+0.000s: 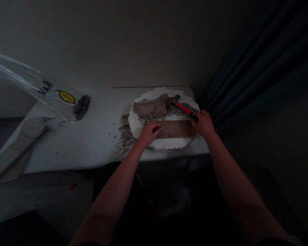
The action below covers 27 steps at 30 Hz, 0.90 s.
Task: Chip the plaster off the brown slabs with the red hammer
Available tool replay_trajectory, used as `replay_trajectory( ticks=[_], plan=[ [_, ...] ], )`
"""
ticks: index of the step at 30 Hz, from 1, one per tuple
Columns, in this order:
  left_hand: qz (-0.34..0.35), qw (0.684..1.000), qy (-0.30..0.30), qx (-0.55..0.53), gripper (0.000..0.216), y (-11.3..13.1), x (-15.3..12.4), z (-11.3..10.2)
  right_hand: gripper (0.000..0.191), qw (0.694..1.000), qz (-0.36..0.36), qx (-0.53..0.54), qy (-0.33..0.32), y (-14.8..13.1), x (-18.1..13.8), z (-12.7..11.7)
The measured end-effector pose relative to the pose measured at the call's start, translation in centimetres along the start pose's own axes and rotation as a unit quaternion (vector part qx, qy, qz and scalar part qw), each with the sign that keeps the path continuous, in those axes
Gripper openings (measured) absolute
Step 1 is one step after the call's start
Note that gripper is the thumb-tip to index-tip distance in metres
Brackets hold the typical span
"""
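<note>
Brown perforated strip, lying flat across the near half of a white round board with a scalloped edge, toward the right end of a pale tabletop. Rows of small holes over the left stretch, plainer surface to the right. At the left end of the strip, left hand, fingers bent and drawn narrow against it; too dark to tell pinching from resting. At the other end, right hand, wrapped around the dark grip of a red-handled hammer; contact with the strip there, impossible to tell. Handle slanting up and leftward, dark head over the far half of the board.

Beside the hammer head, a curved brown piece, also perforated, with grey granules nearby. Just left of the board, loose grey debris scattered over the tabletop. Well apart at far left, a clear plastic bag with a yellow oval label and dark contents at the lower end. On the right, a dark blue curtain in deep folds.
</note>
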State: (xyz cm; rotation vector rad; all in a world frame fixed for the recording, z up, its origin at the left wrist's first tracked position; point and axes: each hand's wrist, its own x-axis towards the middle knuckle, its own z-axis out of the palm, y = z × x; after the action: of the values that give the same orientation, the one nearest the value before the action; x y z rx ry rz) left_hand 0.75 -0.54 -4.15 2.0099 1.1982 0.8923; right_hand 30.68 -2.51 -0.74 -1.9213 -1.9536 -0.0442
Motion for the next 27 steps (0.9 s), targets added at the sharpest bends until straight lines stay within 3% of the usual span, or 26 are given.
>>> replay_trajectory(
  ticks=[7,11,14,18,22,27],
  plan=[
    [0.048,0.999,-0.003,0.019,0.019,0.1,0.0,-0.1,0.033,1.000,0.002,0.005,-0.011,1.3,0.2,-0.5],
    [0.051,0.998,0.004,0.029,0.018,0.1,-0.1,0.1,0.036,0.996,-0.022,0.017,-0.088,3.8,-0.3,-1.7],
    [0.047,0.998,0.009,0.035,0.018,0.1,-0.1,0.3,0.049,0.991,-0.029,-0.018,-0.127,4.8,-1.0,-2.2],
    [0.059,0.997,0.017,0.042,0.019,0.1,-0.3,0.6,0.064,0.984,0.015,-0.077,-0.160,3.6,-1.3,-2.0],
    [0.066,0.996,0.023,0.048,0.017,-0.1,-0.3,1.0,0.063,0.980,0.033,-0.106,-0.163,1.6,-0.8,-2.4],
    [0.078,0.996,0.023,0.045,0.014,-0.2,-0.1,1.2,0.072,0.988,0.037,-0.035,-0.143,0.9,-2.9,-5.0]
  ],
)
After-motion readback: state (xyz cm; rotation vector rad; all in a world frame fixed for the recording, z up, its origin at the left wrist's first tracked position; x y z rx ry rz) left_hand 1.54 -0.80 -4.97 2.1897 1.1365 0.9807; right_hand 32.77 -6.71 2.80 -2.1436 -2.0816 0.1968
